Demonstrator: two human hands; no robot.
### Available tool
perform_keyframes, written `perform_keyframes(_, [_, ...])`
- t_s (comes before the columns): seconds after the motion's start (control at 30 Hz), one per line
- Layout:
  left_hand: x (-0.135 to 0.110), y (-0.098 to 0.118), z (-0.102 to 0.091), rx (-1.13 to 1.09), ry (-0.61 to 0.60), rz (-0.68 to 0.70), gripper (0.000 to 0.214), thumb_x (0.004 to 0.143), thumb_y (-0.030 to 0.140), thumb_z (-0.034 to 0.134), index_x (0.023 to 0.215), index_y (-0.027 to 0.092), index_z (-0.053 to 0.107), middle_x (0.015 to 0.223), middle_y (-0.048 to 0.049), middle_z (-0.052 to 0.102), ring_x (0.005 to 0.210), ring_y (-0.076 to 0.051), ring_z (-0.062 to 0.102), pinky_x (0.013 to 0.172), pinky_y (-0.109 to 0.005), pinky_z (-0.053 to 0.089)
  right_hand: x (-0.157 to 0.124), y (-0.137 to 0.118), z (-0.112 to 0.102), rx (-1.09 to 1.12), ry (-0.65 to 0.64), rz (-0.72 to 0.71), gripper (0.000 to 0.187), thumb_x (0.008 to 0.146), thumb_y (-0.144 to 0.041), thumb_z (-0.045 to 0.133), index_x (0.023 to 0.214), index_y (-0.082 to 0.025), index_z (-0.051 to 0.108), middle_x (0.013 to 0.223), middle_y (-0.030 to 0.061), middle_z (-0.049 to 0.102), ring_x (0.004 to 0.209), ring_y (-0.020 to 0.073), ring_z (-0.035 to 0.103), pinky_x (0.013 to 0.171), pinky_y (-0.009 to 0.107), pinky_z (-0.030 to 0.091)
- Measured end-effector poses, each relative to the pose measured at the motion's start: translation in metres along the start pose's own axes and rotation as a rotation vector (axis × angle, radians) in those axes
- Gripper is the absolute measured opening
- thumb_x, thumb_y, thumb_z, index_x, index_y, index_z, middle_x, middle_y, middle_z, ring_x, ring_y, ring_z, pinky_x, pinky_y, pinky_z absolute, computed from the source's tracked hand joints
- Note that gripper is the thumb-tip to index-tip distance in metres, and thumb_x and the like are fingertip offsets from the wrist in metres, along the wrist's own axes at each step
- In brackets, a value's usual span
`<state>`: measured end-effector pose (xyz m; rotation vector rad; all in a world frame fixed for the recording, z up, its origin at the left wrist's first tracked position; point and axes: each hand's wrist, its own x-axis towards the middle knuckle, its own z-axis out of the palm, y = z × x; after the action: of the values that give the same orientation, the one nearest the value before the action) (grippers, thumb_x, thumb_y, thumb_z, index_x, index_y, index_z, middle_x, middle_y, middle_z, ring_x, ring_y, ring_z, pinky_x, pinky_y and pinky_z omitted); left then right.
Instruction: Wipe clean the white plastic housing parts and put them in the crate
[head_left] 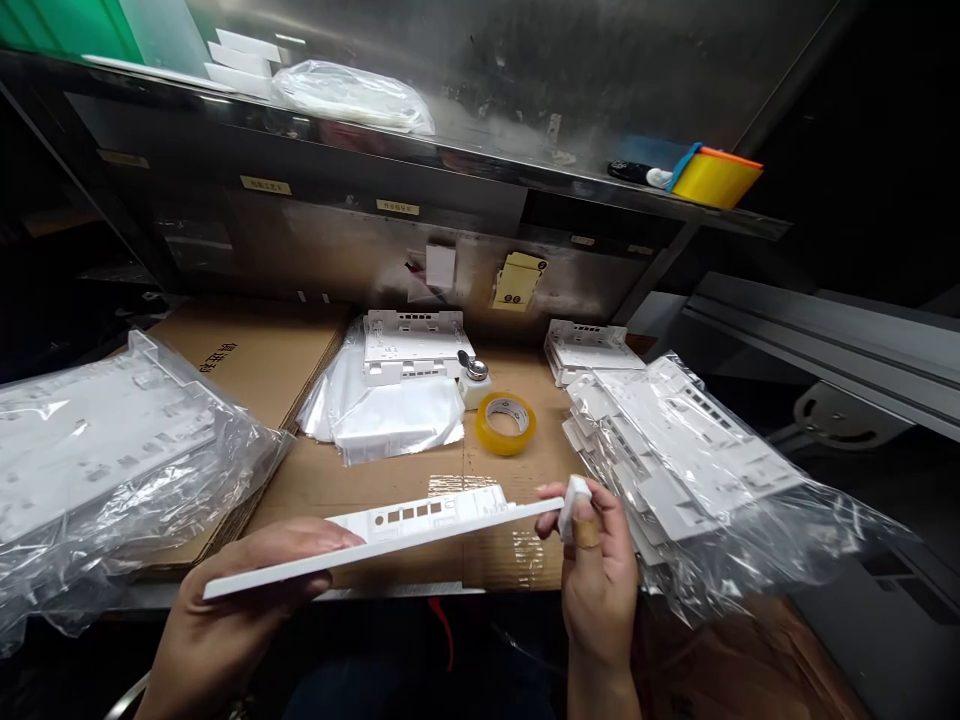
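Your desk is covered with flattened cardboard, and bagged white parts flank you on both sides, the left bag and the right bag, both within easy reach. You hold the white plastic panel nearly flat just above the desk's near edge, apparently so you can look along its edge. Your left hand grips its near end, thumb on top, fingers closed beneath and hidden. Your right hand pinches a small white piece at the panel's far tip; whether it touches is hard to tell. A yellow tape roll lies behind.
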<state>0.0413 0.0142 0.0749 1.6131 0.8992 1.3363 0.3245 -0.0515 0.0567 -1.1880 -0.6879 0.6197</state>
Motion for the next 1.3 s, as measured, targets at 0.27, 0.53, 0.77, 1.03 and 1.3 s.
perform_keyframes(0.27, [0.005,0.0,0.006,-0.023,-0.056,0.043,0.012,0.084,0.024,0.078,0.092,0.032,0.08,0.088,-0.0001,0.082,0.087,-0.023,0.078,0.083,-0.031,0.065,-0.001,-0.001,0.001,0.074,-0.074,0.122,0.027,0.1,-0.047,0.06,0.117,-0.026,0.058,0.094,0.0013,0.073,0.058,0.0106,0.06,0.059,0.028,0.05])
perform_keyframes(0.53, [0.005,-0.003,0.006,-0.024,-0.086,0.079,0.015,0.086,0.021,0.077,0.096,0.032,0.08,0.089,-0.0001,0.082,0.087,-0.022,0.078,0.086,-0.032,0.064,-0.003,0.001,0.003,0.107,-0.095,0.157,0.026,0.1,-0.047,0.06,0.116,-0.027,0.057,0.091,0.0007,0.072,0.057,0.011,0.061,0.054,0.026,0.049])
perform_keyframes(0.77, [0.003,0.004,0.004,0.027,0.013,0.087,0.014,0.083,0.018,0.078,0.091,0.029,0.08,0.089,0.0004,0.082,0.088,-0.022,0.078,0.084,-0.029,0.065,0.02,0.009,0.002,-0.076,-0.085,0.042,0.03,0.098,-0.048,0.062,0.119,-0.026,0.061,0.107,0.0054,0.073,0.071,0.0151,0.068,0.06,0.028,0.054])
perform_keyframes(1.03, [0.002,-0.003,0.04,0.124,0.481,0.147,0.026,0.085,0.011,0.077,0.103,0.029,0.077,0.11,0.0061,0.079,0.102,-0.016,0.074,0.102,-0.027,0.055,0.144,0.03,0.061,-0.696,-0.266,-0.298,0.028,0.095,-0.039,0.061,0.113,-0.022,0.073,0.117,0.0094,0.072,0.108,0.0242,0.066,0.095,0.037,0.05])
perform_keyframes(1.3, [-0.008,-0.045,0.049,0.257,0.102,0.072,0.035,0.092,0.015,0.071,0.123,0.031,0.068,0.128,0.0005,0.075,0.116,-0.019,0.072,0.106,-0.026,0.051,0.216,0.028,0.12,-1.183,-0.503,-0.397,0.007,0.094,-0.024,0.068,0.095,-0.017,0.071,0.112,0.0053,0.071,0.103,0.0202,0.065,0.097,0.042,0.051])
